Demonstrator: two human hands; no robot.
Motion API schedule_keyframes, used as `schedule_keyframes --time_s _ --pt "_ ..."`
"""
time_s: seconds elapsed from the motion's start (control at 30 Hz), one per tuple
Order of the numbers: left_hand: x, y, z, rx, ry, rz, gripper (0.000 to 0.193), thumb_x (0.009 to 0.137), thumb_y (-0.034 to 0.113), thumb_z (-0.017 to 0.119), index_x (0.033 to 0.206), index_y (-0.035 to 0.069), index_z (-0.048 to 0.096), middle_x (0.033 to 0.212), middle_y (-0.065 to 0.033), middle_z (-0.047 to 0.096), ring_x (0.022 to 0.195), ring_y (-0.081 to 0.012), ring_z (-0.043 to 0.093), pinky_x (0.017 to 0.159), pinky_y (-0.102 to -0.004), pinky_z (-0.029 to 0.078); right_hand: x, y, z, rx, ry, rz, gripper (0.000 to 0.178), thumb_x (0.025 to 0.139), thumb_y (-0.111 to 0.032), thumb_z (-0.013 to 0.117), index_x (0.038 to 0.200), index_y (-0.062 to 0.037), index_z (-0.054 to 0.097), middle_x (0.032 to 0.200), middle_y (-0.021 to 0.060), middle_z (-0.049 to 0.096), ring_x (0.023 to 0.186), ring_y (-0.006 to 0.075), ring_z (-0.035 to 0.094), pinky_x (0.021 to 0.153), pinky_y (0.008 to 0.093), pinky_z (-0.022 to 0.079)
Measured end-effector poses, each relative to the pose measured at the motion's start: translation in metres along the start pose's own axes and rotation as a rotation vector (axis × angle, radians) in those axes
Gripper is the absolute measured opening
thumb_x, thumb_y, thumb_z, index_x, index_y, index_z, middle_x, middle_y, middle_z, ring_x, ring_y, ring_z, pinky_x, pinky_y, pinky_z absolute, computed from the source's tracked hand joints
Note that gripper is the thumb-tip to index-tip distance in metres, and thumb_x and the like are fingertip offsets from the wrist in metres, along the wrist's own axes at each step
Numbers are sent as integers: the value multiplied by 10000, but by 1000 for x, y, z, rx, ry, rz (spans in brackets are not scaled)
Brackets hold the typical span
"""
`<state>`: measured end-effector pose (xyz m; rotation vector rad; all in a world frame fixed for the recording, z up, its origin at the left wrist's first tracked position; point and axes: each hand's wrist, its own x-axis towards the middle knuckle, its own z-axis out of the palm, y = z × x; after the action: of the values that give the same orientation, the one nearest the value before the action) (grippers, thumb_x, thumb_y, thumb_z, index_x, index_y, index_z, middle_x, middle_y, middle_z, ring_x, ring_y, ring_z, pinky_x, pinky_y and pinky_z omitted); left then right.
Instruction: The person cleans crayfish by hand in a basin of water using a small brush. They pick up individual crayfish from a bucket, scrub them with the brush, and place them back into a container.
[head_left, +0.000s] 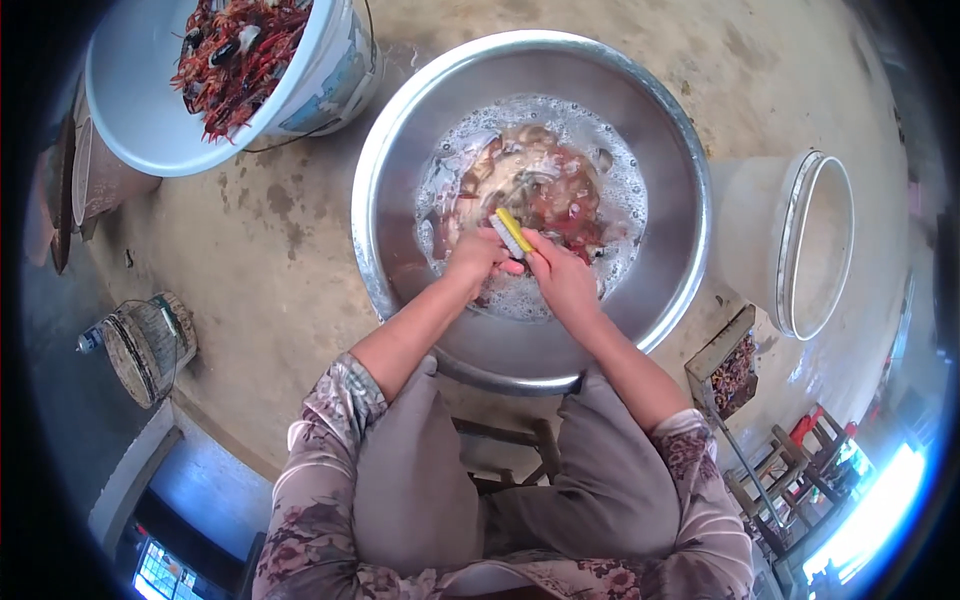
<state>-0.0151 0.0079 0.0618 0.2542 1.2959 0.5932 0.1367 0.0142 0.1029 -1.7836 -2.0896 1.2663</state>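
Note:
A wide steel basin (395,200) stands between my knees, holding cloudy, foamy water (550,175) with reddish crayfish (580,225) partly under the surface. My right hand (563,272) grips a small scrub brush (512,230) with a yellow back and white bristles. The bristles face my left hand (477,258), whose fingers are curled close beside the brush, low over the water. What the left fingers hold, if anything, is hidden.
A light blue basin (130,90) of red crayfish rests on a white bucket (345,90) at far left. To the right is a large whitish tub (760,225), with a dustpan (725,370) of debris nearer. A dirty bucket (155,345) stands left; wooden stools (800,465) are at lower right.

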Motion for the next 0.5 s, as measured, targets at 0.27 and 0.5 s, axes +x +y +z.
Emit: schedule_keyframes --time_s 0.27,0.5 --pt "1 6 3 -52 90 109 182 753 -33 430 863 -6 573 718 -52 611 538 -89 546 423 -180 359 -2 0 -1 77 63 -23 310 805 -211 514 1111 -166 537 807 161 585 709 327 571 617 400 449" --pt "-2 0 -11 -63 82 15 199 748 -48 413 892 -17 546 813 -106 630 581 -123 589 435 -166 362 -21 0 2 119 27 -129 314 813 -203 502 1124 -171 530 835 157 584 727 328 571 623 384 448"
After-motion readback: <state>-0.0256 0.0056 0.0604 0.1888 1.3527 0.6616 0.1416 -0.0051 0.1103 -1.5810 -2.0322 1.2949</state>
